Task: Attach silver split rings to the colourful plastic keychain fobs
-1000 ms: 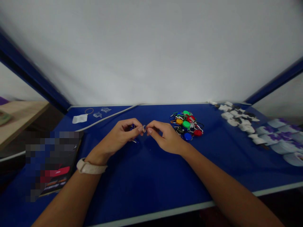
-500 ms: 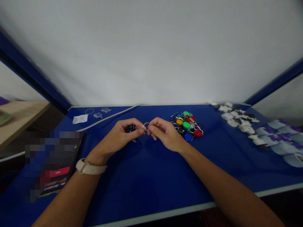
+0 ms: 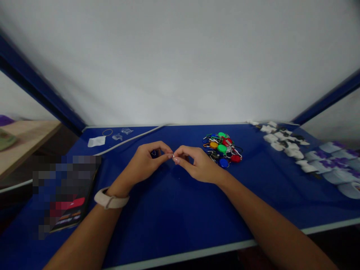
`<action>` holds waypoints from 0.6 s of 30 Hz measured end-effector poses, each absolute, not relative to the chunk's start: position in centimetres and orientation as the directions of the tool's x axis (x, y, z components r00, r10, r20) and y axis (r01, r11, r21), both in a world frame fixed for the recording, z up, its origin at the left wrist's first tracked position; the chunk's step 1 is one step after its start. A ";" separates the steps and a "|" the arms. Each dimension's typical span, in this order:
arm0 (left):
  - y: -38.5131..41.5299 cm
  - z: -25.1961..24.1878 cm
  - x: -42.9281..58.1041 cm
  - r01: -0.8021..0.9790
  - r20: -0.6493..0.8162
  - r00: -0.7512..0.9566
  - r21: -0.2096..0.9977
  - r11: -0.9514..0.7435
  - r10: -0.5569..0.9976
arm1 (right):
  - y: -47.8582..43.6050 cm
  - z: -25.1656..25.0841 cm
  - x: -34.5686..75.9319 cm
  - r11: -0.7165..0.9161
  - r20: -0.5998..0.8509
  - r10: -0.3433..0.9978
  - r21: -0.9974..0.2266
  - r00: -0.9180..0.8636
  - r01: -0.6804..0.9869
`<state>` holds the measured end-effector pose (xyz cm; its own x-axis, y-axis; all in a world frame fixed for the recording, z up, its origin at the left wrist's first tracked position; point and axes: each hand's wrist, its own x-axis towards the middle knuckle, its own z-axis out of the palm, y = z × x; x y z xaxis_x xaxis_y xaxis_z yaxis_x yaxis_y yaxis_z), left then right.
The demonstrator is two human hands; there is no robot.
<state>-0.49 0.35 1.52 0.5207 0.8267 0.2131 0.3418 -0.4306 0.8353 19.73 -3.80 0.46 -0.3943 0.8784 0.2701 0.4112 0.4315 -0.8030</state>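
My left hand, with a pale band at the wrist, pinches a metal key ring between thumb and forefinger. From the other side, my right hand pinches the same ring, so the fingertips of both hands almost meet. Most of the ring is hidden by the fingers. A small dark-blue item with a shiny part shows behind the left thumb; its kind cannot be made out. Just right of my right hand lies a pile of coloured carabiner keychains with round discs in green, blue, red and orange.
Rows of white pieces with dark parts and pale-blue pieces with purple lie on the right. On the left are a dark packet, a white paper, clear plastic scraps and a white cable. A wall stands behind.
The key ring showed as a round loop between the hands before; now the fingertips cover most of it. Both hands have drawn closer together, and less of the blue item shows.
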 end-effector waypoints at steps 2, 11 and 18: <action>0.2 1.4 -0.4 0.366 0.241 0.504 0.810 -0.458 0.830 | -3.8 0.4 19.7 0.438 0.280 0.875 -0.806 -0.394 0.398; -0.3 1.3 0.0 0.409 0.305 0.408 0.782 -0.471 0.861 | -3.6 -0.1 19.6 0.557 0.408 0.817 -0.743 -0.409 0.371; -0.5 1.4 0.2 0.400 0.342 0.378 0.778 -0.485 0.860 | -3.7 -0.5 19.5 0.647 0.511 0.760 -0.656 -0.402 0.389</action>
<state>0.23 -0.46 1.37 0.3778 0.8605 0.3418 0.4003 -0.4847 0.7777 19.52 -3.68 -0.50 -0.4022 0.7599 0.5107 0.3888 0.6468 -0.6561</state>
